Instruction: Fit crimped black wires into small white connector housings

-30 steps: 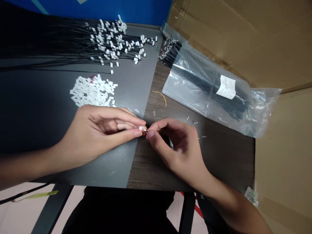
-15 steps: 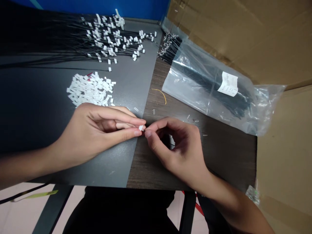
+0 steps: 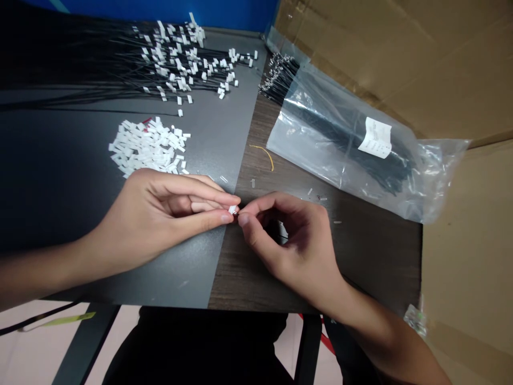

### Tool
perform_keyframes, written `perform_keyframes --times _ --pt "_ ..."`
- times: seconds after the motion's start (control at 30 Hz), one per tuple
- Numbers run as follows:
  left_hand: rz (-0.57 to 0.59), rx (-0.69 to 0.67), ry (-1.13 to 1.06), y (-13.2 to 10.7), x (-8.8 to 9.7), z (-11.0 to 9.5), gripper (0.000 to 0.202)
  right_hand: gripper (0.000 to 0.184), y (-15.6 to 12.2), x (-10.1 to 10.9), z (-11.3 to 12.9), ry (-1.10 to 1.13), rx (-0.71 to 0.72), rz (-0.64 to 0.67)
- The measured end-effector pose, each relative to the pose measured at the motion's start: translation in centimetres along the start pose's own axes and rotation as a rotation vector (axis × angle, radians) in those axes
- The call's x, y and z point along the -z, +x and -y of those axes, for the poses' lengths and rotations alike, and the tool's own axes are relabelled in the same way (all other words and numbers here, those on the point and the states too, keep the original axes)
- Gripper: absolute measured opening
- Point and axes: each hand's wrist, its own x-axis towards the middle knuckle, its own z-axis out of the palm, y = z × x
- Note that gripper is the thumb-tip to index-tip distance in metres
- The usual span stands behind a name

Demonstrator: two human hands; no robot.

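My left hand [image 3: 160,219] pinches a small white plastic connector [image 3: 232,210] between thumb and forefinger, just above the table. Facing it, my right hand [image 3: 292,240] pinches the tip of a thin black wire [image 3: 282,236] right against the connector; most of the wire is hidden under the palm. The two hands meet fingertip to fingertip over the seam between the grey mat [image 3: 72,176] and the dark wooden tabletop [image 3: 360,251].
A heap of loose white connectors [image 3: 146,147] lies behind my left hand. Farther back, black wires with white connectors [image 3: 180,59] fan across the mat. A clear plastic bag of black wires [image 3: 352,144] lies at right, against cardboard [image 3: 401,59]. A yellow wire scrap [image 3: 265,154] lies nearby.
The view shifted slightly, so things on the table sit lower-left than before. My right fingertips have closed in on the connector; both hands otherwise hold still.
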Motion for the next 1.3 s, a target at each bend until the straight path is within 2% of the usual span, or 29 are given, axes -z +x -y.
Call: perform_keyframes --times 0.17,0.43,0.67,1.03,1.3 --pt "0.012 -0.02 -0.056 0.12 -0.25 -0.04 0.036 0.014 -0.1 0.01 0.03 -0.006 0.018 -0.009" --pt "-0.004 -0.011 -0.053 0.18 -0.22 -0.13 0.03 0.011 -0.18 0.01 -0.02 -0.011 0.012 -0.024" --pt "-0.017 0.01 0.019 -0.11 0.11 0.32 0.018 0.012 -0.2 -0.05 0.04 -0.081 0.069 -0.033" --pt "-0.007 -0.042 -0.019 0.1 -0.11 -0.28 0.032 0.012 -0.33 0.21 0.17 -0.165 0.17 -0.021" --pt "-0.01 -0.067 -0.007 -0.1 0.11 0.01 0.033 0.014 -0.44 0.31 -0.12 -0.201 0.227 -0.01"
